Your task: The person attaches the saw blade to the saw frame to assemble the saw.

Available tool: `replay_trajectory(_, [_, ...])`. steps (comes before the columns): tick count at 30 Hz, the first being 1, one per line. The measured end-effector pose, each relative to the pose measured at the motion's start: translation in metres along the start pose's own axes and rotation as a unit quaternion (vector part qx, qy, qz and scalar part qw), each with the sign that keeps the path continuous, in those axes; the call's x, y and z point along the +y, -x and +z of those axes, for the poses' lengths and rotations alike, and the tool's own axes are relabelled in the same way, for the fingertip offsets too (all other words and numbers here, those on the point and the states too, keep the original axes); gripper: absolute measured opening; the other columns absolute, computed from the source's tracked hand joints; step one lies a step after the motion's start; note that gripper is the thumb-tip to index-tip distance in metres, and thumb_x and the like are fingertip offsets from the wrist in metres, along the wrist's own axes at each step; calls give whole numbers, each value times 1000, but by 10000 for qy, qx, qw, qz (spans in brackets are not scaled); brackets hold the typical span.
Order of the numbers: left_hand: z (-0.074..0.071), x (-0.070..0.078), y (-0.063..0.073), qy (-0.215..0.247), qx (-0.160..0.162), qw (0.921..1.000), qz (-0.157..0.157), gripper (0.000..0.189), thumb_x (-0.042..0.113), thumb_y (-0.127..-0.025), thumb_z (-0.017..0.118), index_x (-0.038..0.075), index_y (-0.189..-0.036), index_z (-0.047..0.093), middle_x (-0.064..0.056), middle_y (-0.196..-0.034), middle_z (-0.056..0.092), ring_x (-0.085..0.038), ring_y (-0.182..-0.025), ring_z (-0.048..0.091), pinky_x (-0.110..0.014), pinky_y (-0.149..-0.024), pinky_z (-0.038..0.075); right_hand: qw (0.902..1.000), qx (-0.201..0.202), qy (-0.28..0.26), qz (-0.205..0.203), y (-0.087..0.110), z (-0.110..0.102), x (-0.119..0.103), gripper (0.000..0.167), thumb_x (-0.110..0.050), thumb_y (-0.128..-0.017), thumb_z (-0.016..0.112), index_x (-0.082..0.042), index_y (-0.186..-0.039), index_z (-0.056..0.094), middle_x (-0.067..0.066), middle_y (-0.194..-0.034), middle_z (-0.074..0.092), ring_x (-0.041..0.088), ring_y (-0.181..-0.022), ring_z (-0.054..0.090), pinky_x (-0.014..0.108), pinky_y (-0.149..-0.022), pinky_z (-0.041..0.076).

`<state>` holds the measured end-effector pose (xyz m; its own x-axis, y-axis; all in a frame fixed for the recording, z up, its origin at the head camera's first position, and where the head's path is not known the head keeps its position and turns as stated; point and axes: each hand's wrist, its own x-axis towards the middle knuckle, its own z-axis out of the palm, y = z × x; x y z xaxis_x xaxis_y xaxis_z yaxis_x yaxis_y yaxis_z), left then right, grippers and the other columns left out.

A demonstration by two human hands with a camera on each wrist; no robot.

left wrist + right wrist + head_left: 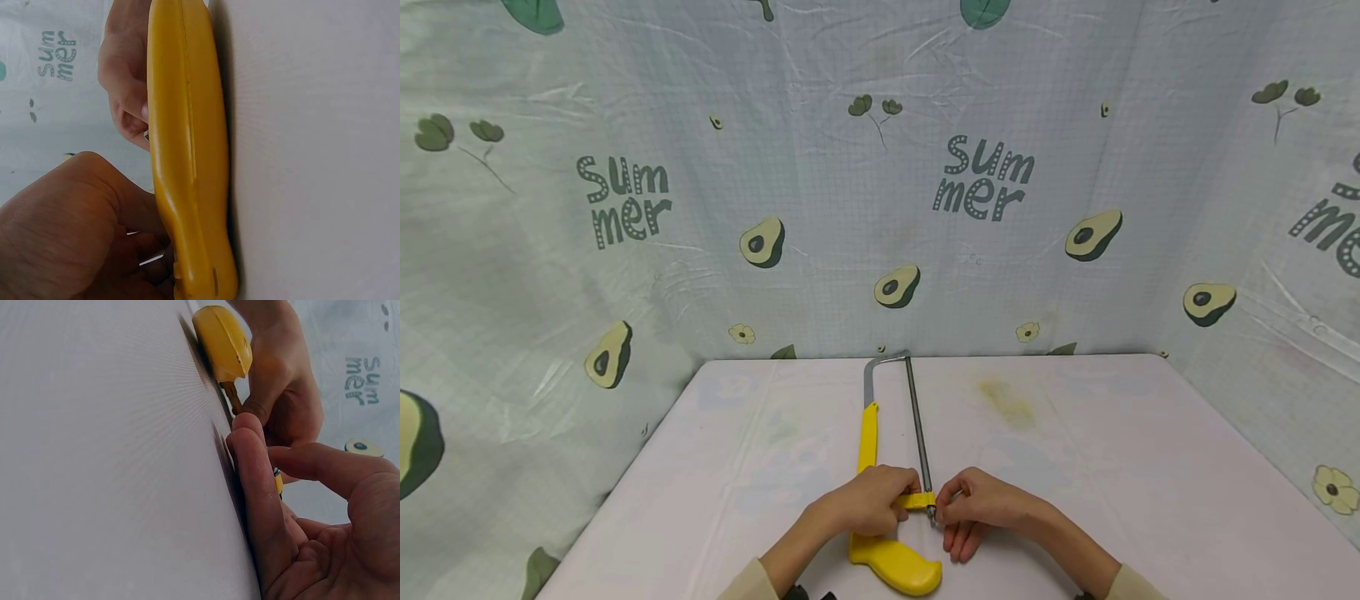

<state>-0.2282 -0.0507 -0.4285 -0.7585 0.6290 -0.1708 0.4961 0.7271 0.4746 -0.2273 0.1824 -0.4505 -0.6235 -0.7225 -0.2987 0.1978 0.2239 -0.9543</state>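
A hacksaw (868, 442) with a yellow handle (898, 568) and a grey metal bow lies on the white table, its far end pointing away from me. My left hand (874, 500) grips the yellow frame just ahead of the handle, fingers curled round the part by the blade's near end. From the right, my right hand (981, 508) pinches the small metal tension nut (932, 514) between thumb and forefinger; its other fingers rest low by the table. The left wrist view is largely filled by the yellow handle (190, 137), with the right hand partly hidden behind it.
The long thin blade (917, 421) runs from the nut to the bow's far corner. Behind the white table (1075, 467) hangs a sheet (820, 183) printed with avocados and lettering. A yellowish stain (1007, 404) marks the tabletop right of the saw.
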Motion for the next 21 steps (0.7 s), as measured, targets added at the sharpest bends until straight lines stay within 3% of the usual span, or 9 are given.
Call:
replay_trajectory(15, [1,0,2,-40,22,10000,55,22,6,-89,72,20,-104,62,11,-86,57,-4,-78,50,-20,-76,43,10000,-25,-49,-47,1,2,1,18,-16,-95,67,1,-102,64,5,-72,74,10,-60,72,25,-57,58])
replay_trajectory(21, [1,1,4,51,-7,10000,1,23,6,-90,71,20,-104,62,7,-90,62,-4,-80,51,-20,-77,44,10000,42,-11,-27,0,4,1,20,-19,-97,67,1,-101,64,5,-71,73,10,-58,72,25,-56,58])
